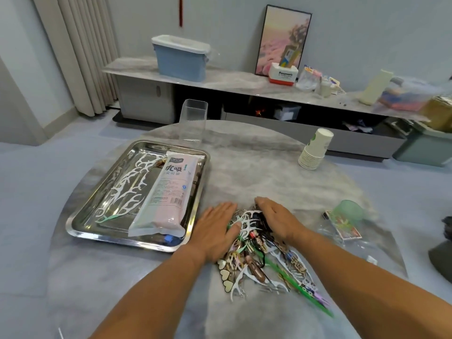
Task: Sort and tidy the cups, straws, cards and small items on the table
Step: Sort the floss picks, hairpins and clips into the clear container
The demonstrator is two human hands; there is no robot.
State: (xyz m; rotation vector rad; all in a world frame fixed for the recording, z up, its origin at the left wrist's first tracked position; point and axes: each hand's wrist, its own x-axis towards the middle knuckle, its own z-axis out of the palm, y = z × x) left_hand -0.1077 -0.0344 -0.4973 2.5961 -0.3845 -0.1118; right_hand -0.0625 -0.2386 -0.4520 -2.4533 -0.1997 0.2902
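A pile of small items (259, 260), white floss picks, green picks, heart charms and hair clips, lies on the round marble table (256, 162). My left hand (215, 231) lies flat with straight fingers on the pile's left edge. My right hand (276, 217) cups over its far right side, fingers bent over dark items. A steel tray (80, 223) to the left holds several white floss picks (127, 189) and a long packet of straws (166, 196). A stack of paper cups (315, 150) stands inverted at the far right. Cards (344, 226) lie under a green cup (348, 210).
A clear square container (193, 121) stands at the table's far edge. Clear plastic wrapping (347, 243) lies near the cards. Behind the table runs a low cabinet with a blue bin (181, 57), a framed picture (283, 37) and clutter. A dark object (442, 250) sits at the right edge.
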